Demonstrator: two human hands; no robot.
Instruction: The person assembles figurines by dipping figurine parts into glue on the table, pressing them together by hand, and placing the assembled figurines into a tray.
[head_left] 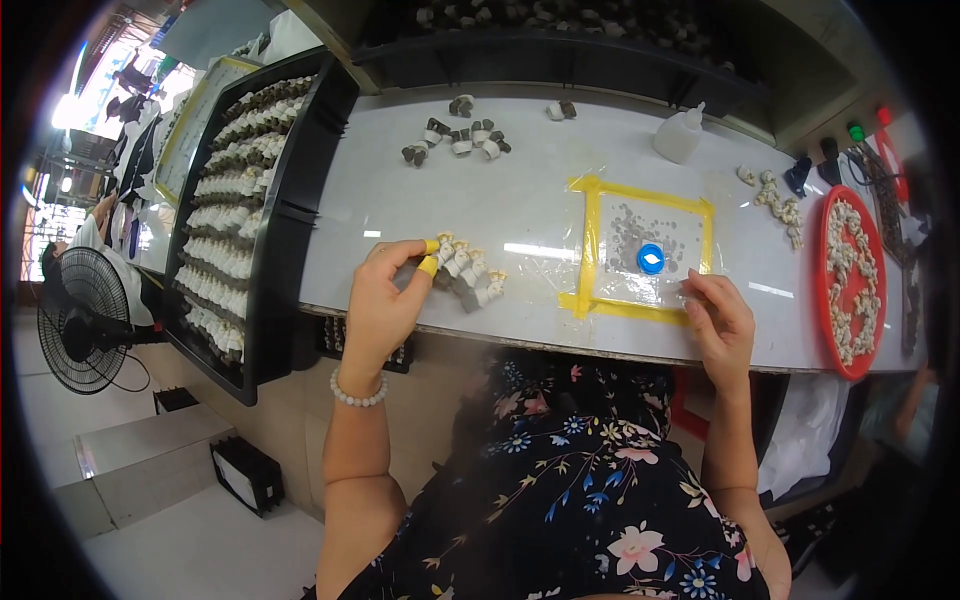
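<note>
My left hand (390,295) wears yellow finger covers on thumb and forefinger and a bead bracelet at the wrist. Its two covered tips close on the left end of a short row of small white-and-grey figurines (470,274) near the table's front edge. Over the right edge of a yellow-taped sheet (612,285) hovers my right hand (720,325), fingers bent and thumb apart, with nothing visible between them. On that sheet, among grey spots, sits a round blue piece (650,260) with a white mark, left of the right hand.
Several loose figurines (461,141) lie farther back, near a white squeeze bottle (680,135). At right stands a red tray (827,290) of pale pieces, beside a pale cluster (778,200). A black crate (282,195) with rows of figurines stands left, near a fan (82,320).
</note>
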